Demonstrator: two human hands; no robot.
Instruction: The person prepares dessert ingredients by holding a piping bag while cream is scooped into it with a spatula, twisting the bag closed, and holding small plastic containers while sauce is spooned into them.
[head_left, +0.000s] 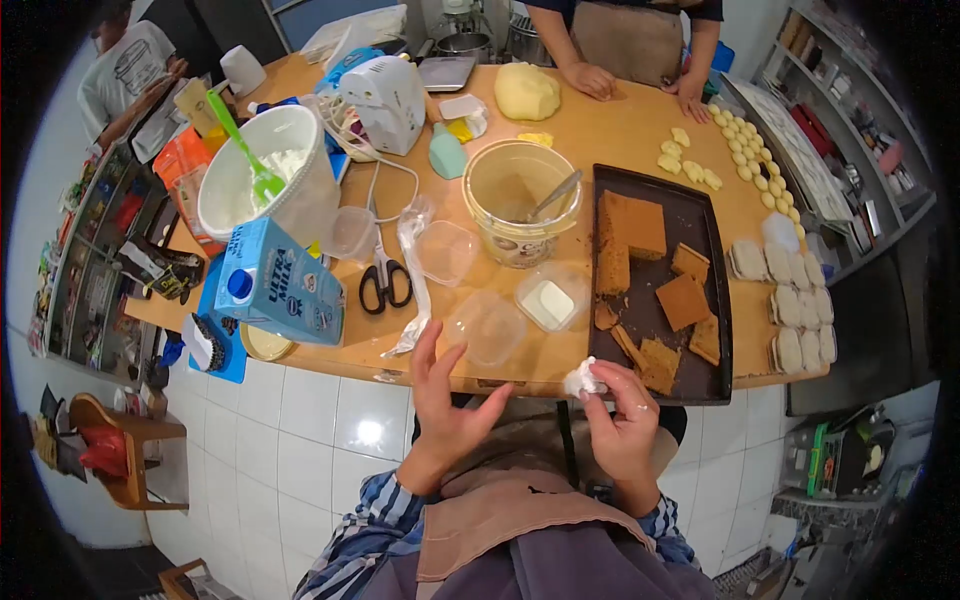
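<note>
My left hand point(447, 407) is raised at the table's front edge, fingers spread, holding nothing. Between the fingertips of my right hand point(622, 417) is a small crumpled white wad point(584, 377); whether it is tissue or thin plastic I cannot tell. In front of my hands are a clear plastic tub holding a white block point(550, 303) and a clear plastic container point(487, 330). A twisted white piping bag point(411, 270) lies beyond my left hand. Right of the tubs, a dark baking tray point(712, 375) carries cut pieces of brown cake point(634, 225).
Scissors point(385, 284), a milk carton point(281, 282) and a white mixing bowl point(325, 190) with a green spatula point(245, 150) stand left. A cream-coloured tub point(520, 240) holds a spoon. Behind are a dough mound point(527, 92), several dough balls point(765, 165) and a co-worker's hands point(592, 80).
</note>
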